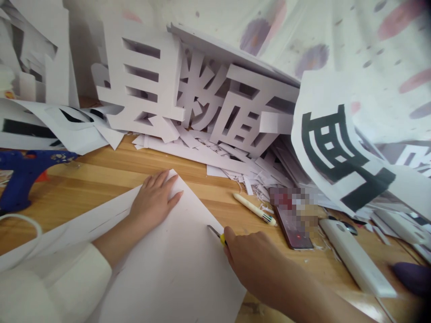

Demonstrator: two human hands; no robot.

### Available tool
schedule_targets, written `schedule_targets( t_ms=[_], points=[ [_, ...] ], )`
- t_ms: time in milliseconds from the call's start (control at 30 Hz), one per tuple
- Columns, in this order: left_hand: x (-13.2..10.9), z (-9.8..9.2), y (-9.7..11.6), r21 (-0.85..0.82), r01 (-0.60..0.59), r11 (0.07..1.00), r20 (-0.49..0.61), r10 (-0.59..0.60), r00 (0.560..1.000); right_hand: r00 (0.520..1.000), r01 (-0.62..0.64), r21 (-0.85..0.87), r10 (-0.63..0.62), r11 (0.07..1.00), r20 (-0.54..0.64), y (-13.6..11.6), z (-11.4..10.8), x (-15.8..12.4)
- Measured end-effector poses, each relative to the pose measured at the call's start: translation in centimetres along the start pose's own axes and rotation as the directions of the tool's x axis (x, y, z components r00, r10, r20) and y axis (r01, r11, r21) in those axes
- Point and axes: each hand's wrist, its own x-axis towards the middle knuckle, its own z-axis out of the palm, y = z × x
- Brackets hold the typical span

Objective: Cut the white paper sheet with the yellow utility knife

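A large white board (168, 264) lies flat on the wooden table, one corner pointing away from me. My left hand (151, 199) rests on it near that far corner, palm down with the fingers stretched out. In my right hand (251, 253) is a utility knife (218, 235) with some yellow on its body. Its blade is out and points left over the board, close to the right edge. Whether the tip touches the surface I cannot tell. Most of the knife's handle is hidden in my fist.
A blue glue gun (20, 175) lies at the left. Cut-out white characters (141, 76) stand at the back above paper scraps (202, 152). To the right are a thick pen (254, 208), a phone (292, 224), a long white power strip (357, 255) and a curled printed sheet (311, 85).
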Motion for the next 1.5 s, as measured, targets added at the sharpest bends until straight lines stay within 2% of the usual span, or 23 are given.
schedule_targets(
  t_ms=[367,867,1367,1500],
  points=[
    [0.0,0.1,-0.1,-0.003,0.003,1.0,-0.006,-0.003,1.0,0.999,-0.023,0.02,0.023,1.0,0.031,-0.1,0.0,-0.3],
    [0.0,0.0,-0.1,-0.009,0.007,1.0,0.01,-0.007,1.0,0.994,-0.101,0.103,0.106,0.989,-0.041,0.1,1.8,-1.0],
    [0.1,-0.1,-0.1,-0.003,0.014,1.0,0.03,-0.014,0.999,0.999,-0.034,0.079,0.037,0.996,-0.037,0.5,4.0,-1.3],
    [0.1,0.0,-0.2,-0.008,0.018,1.0,0.023,-0.018,1.0,0.998,-0.047,0.088,0.051,0.995,-0.04,0.4,4.4,-1.2]
  ],
)
